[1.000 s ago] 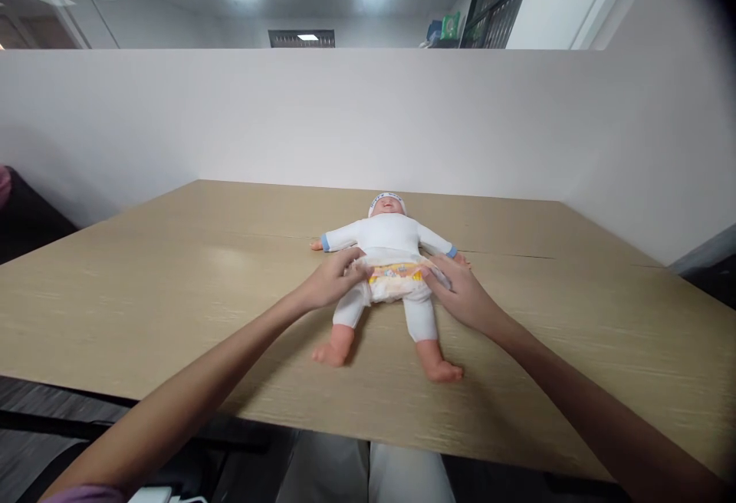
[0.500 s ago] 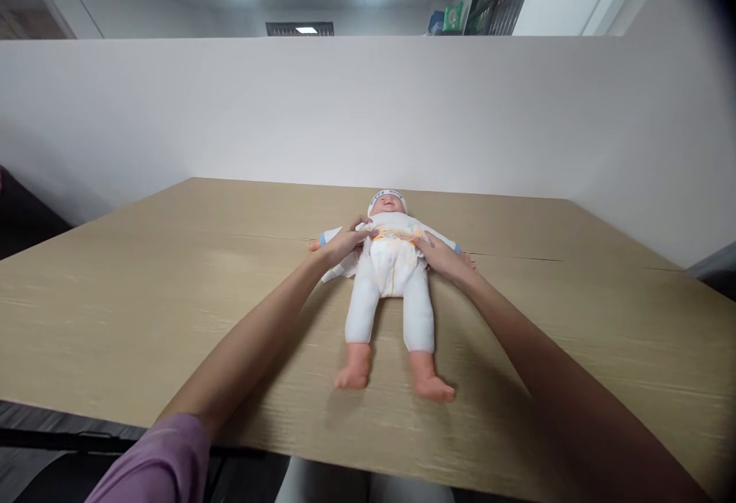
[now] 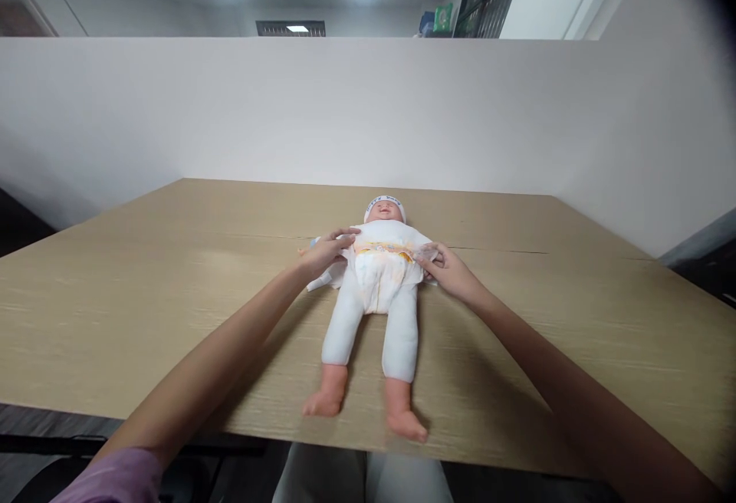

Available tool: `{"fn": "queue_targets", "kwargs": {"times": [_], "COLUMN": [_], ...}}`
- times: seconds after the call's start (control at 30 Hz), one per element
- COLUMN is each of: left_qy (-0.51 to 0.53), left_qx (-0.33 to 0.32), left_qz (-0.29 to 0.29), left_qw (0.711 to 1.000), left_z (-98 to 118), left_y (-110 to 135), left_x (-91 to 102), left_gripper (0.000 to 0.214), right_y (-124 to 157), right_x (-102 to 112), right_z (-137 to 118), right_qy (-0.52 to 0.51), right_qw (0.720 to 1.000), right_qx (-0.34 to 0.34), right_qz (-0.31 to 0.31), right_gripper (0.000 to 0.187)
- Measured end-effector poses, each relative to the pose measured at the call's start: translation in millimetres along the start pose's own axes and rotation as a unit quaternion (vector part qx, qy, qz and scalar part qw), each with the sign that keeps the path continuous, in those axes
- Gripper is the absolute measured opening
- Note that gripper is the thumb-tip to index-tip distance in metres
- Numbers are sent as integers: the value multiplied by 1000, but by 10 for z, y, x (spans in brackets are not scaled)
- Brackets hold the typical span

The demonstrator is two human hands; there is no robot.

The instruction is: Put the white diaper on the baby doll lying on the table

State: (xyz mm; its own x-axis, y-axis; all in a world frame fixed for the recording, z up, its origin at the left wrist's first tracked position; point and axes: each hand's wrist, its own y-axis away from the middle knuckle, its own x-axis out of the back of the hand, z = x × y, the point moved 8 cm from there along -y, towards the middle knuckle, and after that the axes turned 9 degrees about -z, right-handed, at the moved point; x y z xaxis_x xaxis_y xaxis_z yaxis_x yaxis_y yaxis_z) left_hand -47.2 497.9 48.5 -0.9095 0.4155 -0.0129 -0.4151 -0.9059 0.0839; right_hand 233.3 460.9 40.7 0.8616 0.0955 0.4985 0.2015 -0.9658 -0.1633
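Observation:
A baby doll (image 3: 401,334) lies on its back on the table, feet toward me, in white clothing and a white headband with dark lettering. A white diaper (image 3: 379,288) with an orange-yellow waistband sits around its hips. My right hand (image 3: 454,269) pinches the diaper's side flap, stretched out from the waist, between thumb and fingers. At the opposite side, my left hand (image 3: 326,254) rests against the doll's waist, index finger and thumb extended and apart; its other fingers are partly hidden. Below that hand, another loose white diaper flap spreads onto the table.
The wood-coloured table (image 3: 143,319) extends around the doll, with a thin seam across its far part. A white partition (image 3: 345,112) rises behind it. My legs (image 3: 345,476) are below the near edge.
My right hand has drawn the diaper flap outward from the doll's waist. The doll's legs appear shifted toward me and to the left, and the camera view has shifted slightly.

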Motion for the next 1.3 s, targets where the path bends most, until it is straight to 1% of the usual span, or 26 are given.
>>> {"fn": "queue_targets", "kwargs": {"times": [0.07, 0.13, 0.2, 0.27, 0.33, 0.43, 0.5, 0.53, 0.57, 0.63, 0.67, 0.73, 0.8, 0.9, 0.97, 1.03, 1.1, 1.2, 1.3], "left_qy": [-13, -27, -56, -103, -147, -183, -228, -269, -317, -421, -463, -511, -536, -546, -543, -540, -539, -546, -557], "left_qx": [7, 17, 28, 24, 6, -28, -70, -103, -140, -210, -232, -241, -225, -192, -182, -181, -182, -187, -190], "left_qz": [13, 16, 7, 6, 26, 81, 104, 103, 91, 35, 1, -51, -71, -63, -53, -46, -44, -39, -34], "left_qw": [1000, 999, 998, 994, 989, 979, 966, 952, 934, 881, 856, 823, 810, 813, 818, 821, 821, 816, 807], "left_z": [8, 13, 17, 38, 85, 212, 378, 490, 607, 784, 823, 818, 763, 680, 658, 661, 676, 704, 704], "left_y": [46, 125, 212, 278, 307, 301, 282, 273, 264, 247, 235, 191, 127, 36, 0, -13, -9, 9, 6], "left_x": [81, 124, 122, 109, 115, 121, 28, -75, -220, -602, -794, -1081, -1224, -1237, -1198, -1171, -1166, -1182, -1186], "left_gripper": [58, 60, 64, 68, 63, 47, 37, 33, 30, 29, 31, 36, 39, 34, 31, 31, 33, 31, 25], "right_y": [97, 232, 372, 487, 559, 582, 565, 555, 546, 528, 518, 493, 464, 425, 396, 372, 357, 351, 333], "right_x": [64, 139, 184, 196, 198, 178, 144, 130, 120, 110, 109, 113, 125, 142, 135, 114, 100, 95, 77], "right_z": [44, 82, 107, 115, 131, 195, 227, 237, 247, 269, 279, 314, 368, 427, 429, 421, 389, 318, 305], "right_qy": [-5, 14, 72, 159, 233, 276, 282, 284, 283, 276, 267, 236, 201, 177, 176, 178, 199, 256, 273], "right_qw": [1000, 1000, 997, 987, 971, 959, 956, 955, 955, 957, 959, 967, 974, 974, 975, 975, 971, 958, 953], "right_qx": [-2, -6, -7, 4, 16, 14, 13, 11, 6, -9, -18, -42, -79, -122, -124, -119, -110, -101, -114], "right_qz": [8, 22, 26, 27, 42, 68, 77, 82, 87, 92, 91, 83, 73, 67, 63, 59, 66, 82, 59], "right_gripper": [43, 40, 36, 31, 30, 30, 29, 28, 28, 27, 27, 26, 25, 24, 26, 28, 28, 27, 29]}}
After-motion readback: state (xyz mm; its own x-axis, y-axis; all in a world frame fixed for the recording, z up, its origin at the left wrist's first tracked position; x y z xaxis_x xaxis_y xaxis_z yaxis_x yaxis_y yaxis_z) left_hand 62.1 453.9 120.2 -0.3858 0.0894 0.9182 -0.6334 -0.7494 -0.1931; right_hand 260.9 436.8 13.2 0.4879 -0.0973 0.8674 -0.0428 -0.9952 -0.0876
